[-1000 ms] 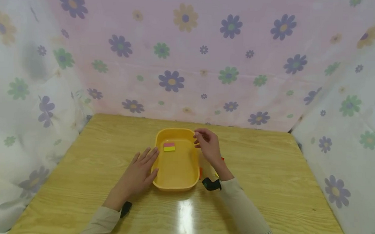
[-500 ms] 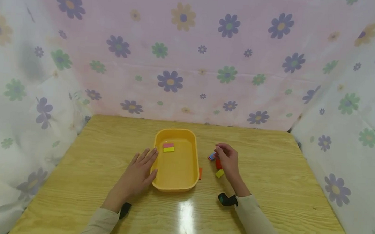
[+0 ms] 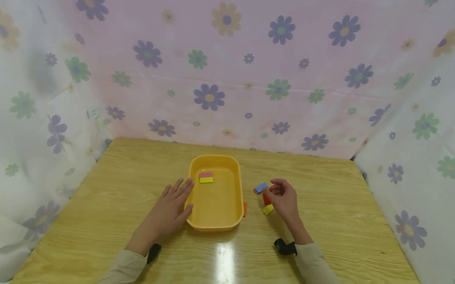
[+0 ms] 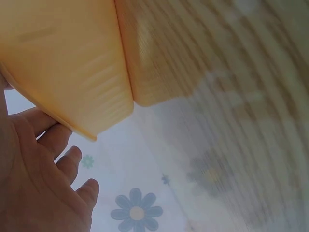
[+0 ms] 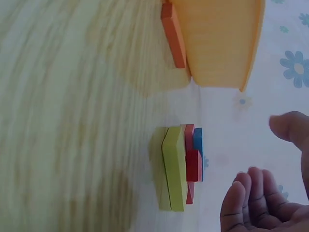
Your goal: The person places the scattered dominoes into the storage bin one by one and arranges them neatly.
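The straight fingers of my left hand (image 3: 169, 211) rest on the left rim of a yellow-orange plastic tub (image 3: 214, 228). Inside it lie a pink block (image 3: 205, 175) and a yellow block (image 3: 206, 180), side by side. My right hand (image 3: 284, 201) hovers just over a small group of blocks right of the tub. In the right wrist view its thumb and fingers stand apart with nothing between them. Below the hand are a blue block (image 3: 261, 187), a red block (image 3: 266, 198) and a yellow block (image 5: 175, 169). Other reddish pieces lie among them, partly covered.
An orange block (image 5: 173, 36) lies on the table against the tub's right outer wall. The wood-grain table (image 3: 135, 167) is bounded by flowered cloth (image 3: 230, 74) at the back and both sides.
From the tub's far right rim my right hand has moved right and nearer to me, over the loose blocks, uncovering several of them. My left hand stays on the tub's rim.
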Tool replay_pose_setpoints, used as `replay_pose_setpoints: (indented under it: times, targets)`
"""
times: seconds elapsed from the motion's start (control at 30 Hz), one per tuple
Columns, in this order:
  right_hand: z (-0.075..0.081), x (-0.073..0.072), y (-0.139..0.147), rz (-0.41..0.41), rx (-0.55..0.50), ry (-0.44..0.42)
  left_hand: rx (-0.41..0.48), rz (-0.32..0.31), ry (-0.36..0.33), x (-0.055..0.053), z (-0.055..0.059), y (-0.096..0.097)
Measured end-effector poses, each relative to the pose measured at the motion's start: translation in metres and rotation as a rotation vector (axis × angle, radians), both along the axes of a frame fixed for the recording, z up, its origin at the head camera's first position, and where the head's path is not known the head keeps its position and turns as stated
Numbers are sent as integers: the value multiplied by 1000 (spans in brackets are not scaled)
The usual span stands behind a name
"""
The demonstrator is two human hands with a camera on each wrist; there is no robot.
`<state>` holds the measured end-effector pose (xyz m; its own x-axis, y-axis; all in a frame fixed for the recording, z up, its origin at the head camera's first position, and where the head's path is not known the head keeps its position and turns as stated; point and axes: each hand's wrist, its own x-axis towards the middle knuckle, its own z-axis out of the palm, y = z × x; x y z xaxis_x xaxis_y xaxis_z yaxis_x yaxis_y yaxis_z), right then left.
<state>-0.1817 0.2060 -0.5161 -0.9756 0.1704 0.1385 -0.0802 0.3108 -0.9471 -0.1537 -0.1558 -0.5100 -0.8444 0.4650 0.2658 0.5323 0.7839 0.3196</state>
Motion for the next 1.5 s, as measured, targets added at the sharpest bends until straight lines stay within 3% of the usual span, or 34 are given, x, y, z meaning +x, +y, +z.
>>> replay_pose_setpoints:
  times: [0.17, 0.33, 0.77, 1.0, 1.5]
  targets:
    - [-1, 2, 2, 8, 202, -82, 4, -5, 15, -1, 1, 0]
    - [-7, 1, 4, 35, 268, -162, 0, -6, 32, -1, 0, -1]
    - [-10, 4, 18, 112, 225, -191, -25, -1, -5, 3, 1, -1]
    - [-9, 2, 18, 112, 225, -189, -16, -2, -11, 2, 1, -2]
    - [-10, 1, 18, 132, 227, -129, -19, -11, 2, 3, 2, -3]
